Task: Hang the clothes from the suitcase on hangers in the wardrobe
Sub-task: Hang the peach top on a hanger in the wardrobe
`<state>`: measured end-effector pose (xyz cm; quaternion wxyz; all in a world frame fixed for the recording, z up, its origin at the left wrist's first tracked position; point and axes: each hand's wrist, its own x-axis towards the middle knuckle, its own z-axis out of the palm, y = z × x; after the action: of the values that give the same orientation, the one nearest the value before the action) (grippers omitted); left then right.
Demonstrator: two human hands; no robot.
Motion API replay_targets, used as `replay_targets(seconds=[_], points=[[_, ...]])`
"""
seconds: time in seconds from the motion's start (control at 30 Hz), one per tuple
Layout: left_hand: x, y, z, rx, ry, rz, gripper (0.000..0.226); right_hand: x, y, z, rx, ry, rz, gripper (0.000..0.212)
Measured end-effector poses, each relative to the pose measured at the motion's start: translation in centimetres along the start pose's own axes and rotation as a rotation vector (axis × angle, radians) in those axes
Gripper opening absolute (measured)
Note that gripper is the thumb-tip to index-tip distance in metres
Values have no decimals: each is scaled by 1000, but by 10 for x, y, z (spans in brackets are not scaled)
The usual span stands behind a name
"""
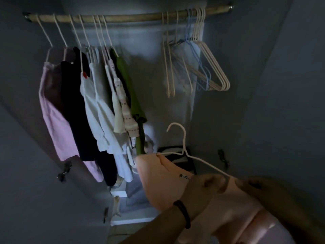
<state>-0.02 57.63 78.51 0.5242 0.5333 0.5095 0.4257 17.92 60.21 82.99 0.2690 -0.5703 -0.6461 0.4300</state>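
A pale peach garment [163, 175] is partly on a white hanger [182, 143], low in front of the open wardrobe. My left hand [202, 189], with a dark band at the wrist, grips the garment near the hanger's right arm. My right hand [253, 185] pinches the fabric at the hanger's right end. The hanger's left end is inside the garment's shoulder and its hook points up. On the wooden rail [123, 18], several clothes [91, 106] hang at the left: pink, black, white, patterned and green.
Several empty white and blue hangers [197, 59] hang at the right of the rail, with a bare stretch of rail between them and the clothes. A dark object [177, 155] lies on the wardrobe floor. The wardrobe doors stand open at both sides.
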Motion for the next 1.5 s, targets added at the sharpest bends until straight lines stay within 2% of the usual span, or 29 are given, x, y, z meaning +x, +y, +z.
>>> replay_targets(seconds=[0.07, 0.2, 0.37, 0.47, 0.7, 0.97, 1.27, 1.5], points=[[6, 6, 10, 26, 9, -3, 18, 1, -2, 4, -7, 26, 2, 40], [20, 18, 7, -6, 149, 19, 19, 12, -14, 19, 5, 10, -12, 31], [36, 40, -25, -57, 322, 132, 29, 32, -52, 38, 28, -8, -166, 21], [48, 60, -49, -44, 391, 204, 35, 48, -77, 51, 121, -30, -228, 19], [74, 103, -117, -110, 458, 170, 28, 85, -136, 78, 260, -60, -370, 20], [123, 157, -182, -151, 497, 136, 22, 133, -190, 103, 457, 60, -367, 27], [160, 216, -249, -230, 520, 266, 21, 184, -270, 113, 460, 101, -547, 33], [180, 209, -287, -246, 567, 148, 25, 218, -281, 147, 465, 77, -512, 32]])
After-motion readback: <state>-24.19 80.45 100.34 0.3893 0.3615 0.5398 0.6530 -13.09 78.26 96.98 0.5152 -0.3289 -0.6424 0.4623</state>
